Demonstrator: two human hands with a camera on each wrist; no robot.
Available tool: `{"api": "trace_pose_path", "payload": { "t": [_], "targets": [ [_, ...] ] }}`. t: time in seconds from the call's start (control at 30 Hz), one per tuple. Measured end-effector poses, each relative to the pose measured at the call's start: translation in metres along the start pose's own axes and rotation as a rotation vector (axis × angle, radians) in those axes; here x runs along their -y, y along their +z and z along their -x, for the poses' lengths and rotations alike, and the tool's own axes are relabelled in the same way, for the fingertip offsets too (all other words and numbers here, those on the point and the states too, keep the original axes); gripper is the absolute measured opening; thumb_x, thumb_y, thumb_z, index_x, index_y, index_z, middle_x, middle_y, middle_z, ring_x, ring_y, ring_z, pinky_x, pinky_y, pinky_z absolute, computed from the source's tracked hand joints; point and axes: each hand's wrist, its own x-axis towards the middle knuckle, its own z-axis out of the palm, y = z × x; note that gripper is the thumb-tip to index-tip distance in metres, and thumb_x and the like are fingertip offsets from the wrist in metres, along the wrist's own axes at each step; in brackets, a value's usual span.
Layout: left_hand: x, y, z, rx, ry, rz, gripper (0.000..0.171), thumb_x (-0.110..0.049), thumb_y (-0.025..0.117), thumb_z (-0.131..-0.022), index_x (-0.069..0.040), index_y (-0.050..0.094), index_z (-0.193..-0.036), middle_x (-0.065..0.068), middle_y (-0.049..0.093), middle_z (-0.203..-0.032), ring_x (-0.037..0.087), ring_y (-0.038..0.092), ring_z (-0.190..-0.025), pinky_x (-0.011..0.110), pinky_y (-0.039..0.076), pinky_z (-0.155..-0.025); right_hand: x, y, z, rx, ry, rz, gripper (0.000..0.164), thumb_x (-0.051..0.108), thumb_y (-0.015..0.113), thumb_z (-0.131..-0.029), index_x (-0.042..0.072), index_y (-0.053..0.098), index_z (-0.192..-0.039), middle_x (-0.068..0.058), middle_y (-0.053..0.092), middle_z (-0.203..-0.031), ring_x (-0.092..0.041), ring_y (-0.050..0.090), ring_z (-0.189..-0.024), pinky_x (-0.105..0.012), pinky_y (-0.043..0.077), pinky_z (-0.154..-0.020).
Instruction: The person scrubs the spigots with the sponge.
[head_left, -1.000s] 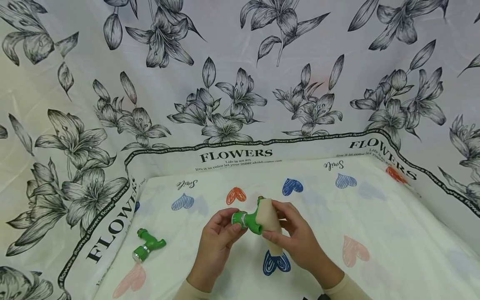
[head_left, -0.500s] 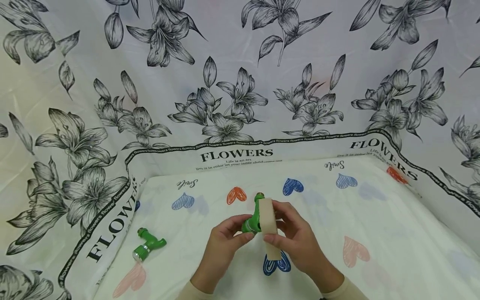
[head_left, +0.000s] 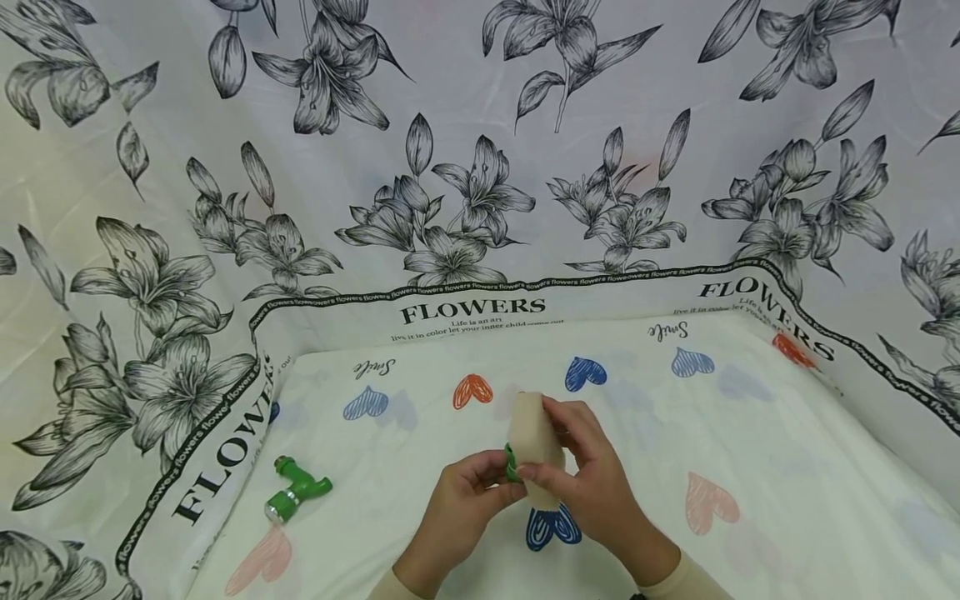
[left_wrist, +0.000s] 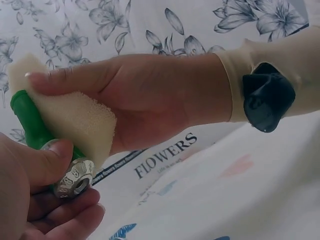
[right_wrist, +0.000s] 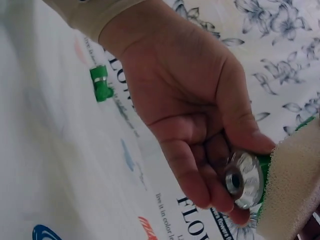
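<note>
My left hand (head_left: 468, 504) pinches a green plastic tap (head_left: 511, 463) by its end with the silver collar. In the left wrist view a green arm of the tap (left_wrist: 31, 120) lies along the sponge, with the silver ring below the thumb. My right hand (head_left: 603, 487) grips a beige sponge block (head_left: 536, 433), thumb on the near side and fingers behind. The sponge presses against the tap and hides most of it in the head view. In the right wrist view the sponge (right_wrist: 292, 182) covers the tap's far part.
Another green tap (head_left: 297, 490) with a silver collar lies on the left of the white cloth (head_left: 637, 533) printed with hearts. A curtain (head_left: 480, 108) with black flowers rises behind the surface and along both sides.
The tap has turned in the left hand and moved behind the sponge, so less of it shows. The left hand has shifted right, closer to the right hand. The sponge has tilted slightly.
</note>
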Motion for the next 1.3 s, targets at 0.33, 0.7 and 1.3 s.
{"api": "trace_pose_path", "payload": {
  "t": [0.33, 0.7, 1.3],
  "targets": [
    [-0.004, -0.003, 0.004, 0.035, 0.022, 0.036, 0.03, -0.006, 0.083, -0.097, 0.0, 0.077, -0.126, 0.014, 0.077, -0.119, 0.028, 0.074, -0.113, 0.037, 0.062, -0.097, -0.018, -0.008, -0.005, -0.037, 0.001, 0.105, 0.072, 0.013, 0.089, -0.094, 0.011, 0.056, -0.159, -0.002, 0.059, -0.133, -0.025, 0.064, -0.114, -0.032, 0.059, -0.098],
    [-0.007, -0.005, 0.006, 0.078, 0.036, 0.031, 0.035, -0.008, 0.081, -0.099, 0.002, 0.074, -0.132, 0.017, 0.077, -0.123, 0.029, 0.074, -0.116, 0.038, 0.061, -0.099, -0.024, -0.013, -0.005, -0.032, 0.071, 0.089, 0.073, 0.017, 0.088, -0.096, 0.01, 0.054, -0.16, -0.005, 0.058, -0.136, -0.024, 0.062, -0.118, -0.032, 0.058, -0.099],
    [0.001, -0.008, -0.001, 0.048, 0.049, 0.052, 0.035, -0.007, 0.074, -0.105, 0.008, 0.069, -0.137, 0.021, 0.074, -0.124, 0.029, 0.074, -0.112, 0.044, 0.062, -0.097, -0.019, -0.006, 0.001, 0.054, 0.031, 0.073, 0.07, 0.018, 0.089, -0.095, 0.014, 0.058, -0.157, 0.0, 0.059, -0.129, -0.022, 0.062, -0.115, -0.037, 0.06, -0.093]
  ]
}}
